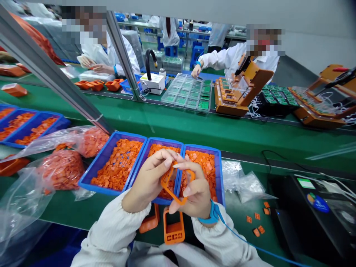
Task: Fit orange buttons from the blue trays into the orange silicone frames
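An electronics factory floor, with green conveyor benches (222, 137), a tray of circuit boards (186, 92) and white-smocked workers (230, 61).

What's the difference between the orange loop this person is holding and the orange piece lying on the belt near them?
The orange loop, held up between the left hand and right hand, is a thin, open outline, while the orange holder on the green belt is chunkier, with a solid lower end pierced by small openings. The loop is raised and tilted; the holder lies flat, untouched. Both are orange with a rounded rectangular outline.
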{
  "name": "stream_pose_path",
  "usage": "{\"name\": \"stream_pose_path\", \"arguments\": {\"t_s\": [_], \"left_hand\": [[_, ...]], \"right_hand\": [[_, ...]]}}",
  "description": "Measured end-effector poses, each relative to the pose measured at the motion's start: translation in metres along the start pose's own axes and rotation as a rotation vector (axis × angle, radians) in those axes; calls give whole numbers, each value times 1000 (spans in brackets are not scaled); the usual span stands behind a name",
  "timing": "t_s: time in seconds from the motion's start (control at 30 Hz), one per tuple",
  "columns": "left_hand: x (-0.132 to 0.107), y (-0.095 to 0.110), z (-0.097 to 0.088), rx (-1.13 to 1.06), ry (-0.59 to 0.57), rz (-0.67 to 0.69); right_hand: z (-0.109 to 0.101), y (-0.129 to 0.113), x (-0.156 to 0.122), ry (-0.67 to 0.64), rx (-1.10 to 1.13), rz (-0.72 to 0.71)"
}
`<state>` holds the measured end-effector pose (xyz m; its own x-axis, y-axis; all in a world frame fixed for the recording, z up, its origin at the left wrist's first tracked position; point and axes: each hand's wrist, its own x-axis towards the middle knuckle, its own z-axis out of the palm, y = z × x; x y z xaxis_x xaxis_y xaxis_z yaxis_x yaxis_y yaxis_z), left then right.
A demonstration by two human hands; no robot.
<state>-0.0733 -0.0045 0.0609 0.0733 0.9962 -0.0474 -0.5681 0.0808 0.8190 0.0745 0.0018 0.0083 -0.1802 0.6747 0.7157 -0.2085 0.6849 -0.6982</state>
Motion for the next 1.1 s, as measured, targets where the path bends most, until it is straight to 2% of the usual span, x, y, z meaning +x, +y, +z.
{"name": "stream_pose_path", "arguments": {"t_s": [0.23,0.4,0.67,0.83,1.1], "left_hand": [[0,-1,-1,-22,5,-41],[2,2,-7,86,-164,-176],[-1,9,-2,164,-138,-159],[-1,8,-5,152,-173,-194],[4,3,-14,77,-254,-231]], "right_hand": [[-3,-1,2,-37,14,-52],[-3,3,-2,-45,42,-4],[-3,5,-2,-58,12,1],[-1,0,3,-62,116,-54],[-2,-10,13,-114,127,-71]]}}
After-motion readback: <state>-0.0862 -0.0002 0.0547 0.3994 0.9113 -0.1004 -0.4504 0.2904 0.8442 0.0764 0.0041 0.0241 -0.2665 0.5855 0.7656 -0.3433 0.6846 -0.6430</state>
